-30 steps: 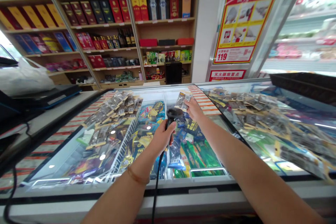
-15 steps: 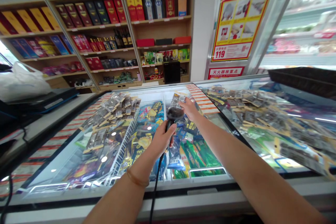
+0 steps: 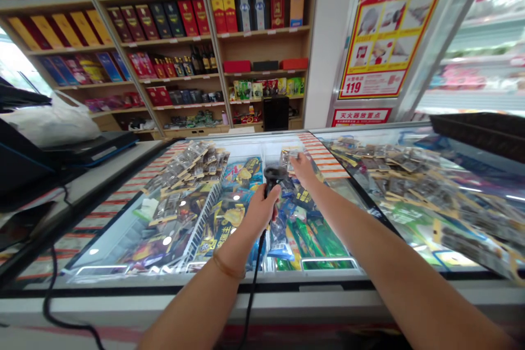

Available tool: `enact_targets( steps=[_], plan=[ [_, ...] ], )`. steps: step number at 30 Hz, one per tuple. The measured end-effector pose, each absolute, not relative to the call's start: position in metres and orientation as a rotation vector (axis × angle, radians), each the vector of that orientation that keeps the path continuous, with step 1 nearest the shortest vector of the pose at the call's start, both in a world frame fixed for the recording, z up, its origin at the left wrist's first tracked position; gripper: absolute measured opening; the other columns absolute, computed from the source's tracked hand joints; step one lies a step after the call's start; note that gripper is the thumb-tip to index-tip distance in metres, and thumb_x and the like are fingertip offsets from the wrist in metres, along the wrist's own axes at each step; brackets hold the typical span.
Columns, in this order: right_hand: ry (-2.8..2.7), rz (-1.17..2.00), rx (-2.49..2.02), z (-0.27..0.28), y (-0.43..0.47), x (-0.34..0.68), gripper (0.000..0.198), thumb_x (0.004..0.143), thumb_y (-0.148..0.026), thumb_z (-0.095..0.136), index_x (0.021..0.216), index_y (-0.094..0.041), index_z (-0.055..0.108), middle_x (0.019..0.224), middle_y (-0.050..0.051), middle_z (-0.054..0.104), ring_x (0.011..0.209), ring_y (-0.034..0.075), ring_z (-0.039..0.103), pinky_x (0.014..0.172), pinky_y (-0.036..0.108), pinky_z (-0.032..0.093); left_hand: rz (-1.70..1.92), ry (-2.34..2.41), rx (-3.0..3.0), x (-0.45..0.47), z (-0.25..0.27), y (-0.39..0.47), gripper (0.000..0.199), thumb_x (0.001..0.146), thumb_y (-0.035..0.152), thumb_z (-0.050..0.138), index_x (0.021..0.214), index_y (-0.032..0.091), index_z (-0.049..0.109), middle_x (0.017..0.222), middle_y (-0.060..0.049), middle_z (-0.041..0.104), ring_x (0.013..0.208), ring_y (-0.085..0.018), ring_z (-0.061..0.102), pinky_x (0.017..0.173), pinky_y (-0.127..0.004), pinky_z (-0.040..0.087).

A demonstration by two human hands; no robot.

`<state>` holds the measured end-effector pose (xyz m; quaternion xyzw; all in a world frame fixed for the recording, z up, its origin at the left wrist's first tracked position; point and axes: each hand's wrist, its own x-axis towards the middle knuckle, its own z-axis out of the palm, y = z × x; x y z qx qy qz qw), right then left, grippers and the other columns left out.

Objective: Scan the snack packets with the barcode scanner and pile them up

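Observation:
My left hand (image 3: 262,209) is wrapped round the handle of a black handheld barcode scanner (image 3: 274,174), its head pointing away from me and its cord trailing down. Just right of the scanner head, my right hand (image 3: 304,169) pinches a small clear packet (image 3: 288,157) with a tan edge; its contents are too small to make out. Both hands are above a glass-topped chest freezer (image 3: 283,287). Similar packets (image 3: 174,205) lie piled on the glass to the left, and more packets (image 3: 410,169) are spread on the right.
Blue and green bags (image 3: 315,240) show inside the freezer. A dark tray (image 3: 479,134) rests at the right rear. At the left is a counter with a white plastic bag (image 3: 57,120) and a black cable (image 3: 51,290). Shelves of boxes (image 3: 168,19) line the back.
The view has swung slightly left. The packet in my right hand sits a little farther right of the scanner head, which overlapped it before. Both hands keep their hold.

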<state>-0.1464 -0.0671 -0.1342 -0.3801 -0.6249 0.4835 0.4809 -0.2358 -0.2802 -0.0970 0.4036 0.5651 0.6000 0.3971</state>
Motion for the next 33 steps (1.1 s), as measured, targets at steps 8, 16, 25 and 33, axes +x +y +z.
enact_targets(
  steps=[8, 16, 25, 33],
  plan=[
    [-1.732, 1.467, -0.971, -0.106, -0.110, -0.168, 0.014, 0.091, -0.024, 0.068, 0.104, -0.017, 0.066, 0.065, -0.003, 0.063, 0.047, 0.011, 0.057, 0.045, 0.020, 0.041, 1.799, 1.531, 0.848, -0.292, -0.050, -0.331, 0.054, 0.069, 0.067, 0.076, 0.087, 0.021, 0.053, 0.065, 0.006, 0.058, 0.037, -0.008, 0.048, 0.035, -0.022, 0.035],
    [-1.845, 1.920, -0.892, -0.110, -0.190, -0.280, 0.018, 0.084, -0.029, 0.083, 0.088, -0.018, 0.068, 0.068, 0.000, 0.069, 0.058, 0.012, 0.067, 0.059, 0.021, 0.059, 1.970, 1.723, 0.569, -0.364, -0.040, -0.387, 0.042, 0.076, 0.055, 0.074, 0.085, 0.021, 0.051, 0.063, 0.005, 0.057, 0.039, -0.009, 0.049, 0.037, -0.023, 0.038],
    [-1.815, 1.829, -0.789, -0.114, -0.218, -0.301, 0.077, 0.082, -0.022, 0.082, 0.150, -0.025, 0.047, 0.129, 0.012, 0.068, 0.072, 0.019, 0.077, 0.066, 0.034, 0.067, 1.953, 1.701, 0.609, -0.365, -0.049, -0.393, 0.046, 0.072, 0.059, 0.075, 0.084, 0.022, 0.050, 0.063, 0.005, 0.057, 0.038, -0.009, 0.048, 0.035, -0.022, 0.037],
    [-1.869, 1.260, -0.968, -0.126, -0.131, -0.174, 0.065, 0.084, -0.027, 0.074, 0.147, -0.025, 0.056, 0.111, 0.008, 0.075, 0.075, 0.021, 0.075, 0.067, 0.034, 0.063, 1.811, 1.526, 0.736, -0.302, -0.048, -0.330, 0.044, 0.073, 0.057, 0.075, 0.083, 0.021, 0.051, 0.060, 0.006, 0.056, 0.037, -0.009, 0.048, 0.035, -0.022, 0.037]
  ],
)
